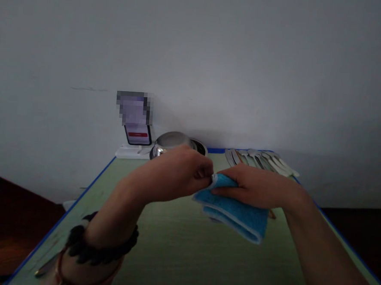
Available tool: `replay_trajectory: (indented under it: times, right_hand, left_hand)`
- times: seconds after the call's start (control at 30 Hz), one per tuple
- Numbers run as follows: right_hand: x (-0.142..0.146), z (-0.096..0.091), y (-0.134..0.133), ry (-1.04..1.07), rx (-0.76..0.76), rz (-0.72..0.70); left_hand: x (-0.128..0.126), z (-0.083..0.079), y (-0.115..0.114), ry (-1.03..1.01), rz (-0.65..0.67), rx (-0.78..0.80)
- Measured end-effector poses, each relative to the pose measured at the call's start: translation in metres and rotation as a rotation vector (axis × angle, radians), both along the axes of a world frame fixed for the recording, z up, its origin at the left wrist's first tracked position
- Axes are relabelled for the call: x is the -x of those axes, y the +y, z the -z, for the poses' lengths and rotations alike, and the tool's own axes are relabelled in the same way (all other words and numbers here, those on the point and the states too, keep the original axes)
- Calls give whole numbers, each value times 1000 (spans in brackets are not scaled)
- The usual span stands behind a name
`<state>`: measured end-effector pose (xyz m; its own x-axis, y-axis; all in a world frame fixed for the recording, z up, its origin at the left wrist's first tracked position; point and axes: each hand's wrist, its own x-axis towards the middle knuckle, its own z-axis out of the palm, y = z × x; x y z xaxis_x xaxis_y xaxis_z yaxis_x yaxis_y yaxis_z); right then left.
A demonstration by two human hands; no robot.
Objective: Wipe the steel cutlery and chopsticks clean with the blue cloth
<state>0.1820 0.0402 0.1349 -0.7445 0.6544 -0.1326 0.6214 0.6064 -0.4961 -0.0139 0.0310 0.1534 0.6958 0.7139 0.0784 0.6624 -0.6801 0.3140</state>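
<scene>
A folded blue cloth (237,214) with a white edge hangs above the green table (177,253). My right hand (255,187) is wrapped over its top and grips it. My left hand (185,170) is closed in a fist at the cloth's left end, pinching something small there that I cannot make out. A dark beaded bracelet circles my left wrist.
A row of several metal spoons (260,160) lies at the table's far right. A steel bowl (173,142) stands at the far middle, with a phone (137,133) propped on a white stand beside it against the wall. A utensil lies near the front left edge.
</scene>
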Motion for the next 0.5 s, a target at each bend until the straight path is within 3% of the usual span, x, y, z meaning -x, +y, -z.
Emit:
replay_trajectory:
  times: [0.2,0.4,0.5]
  right_hand:
    - [-6,-6,1,24,14,26]
    - [-30,-8,4,-70,-6,198]
    - [-29,-7,4,-81,-41,200]
  left_hand:
    - [12,-8,3,-151,65,157]
    - [53,-4,14,-123,-83,162]
    - [59,-1,16,-70,-112,212]
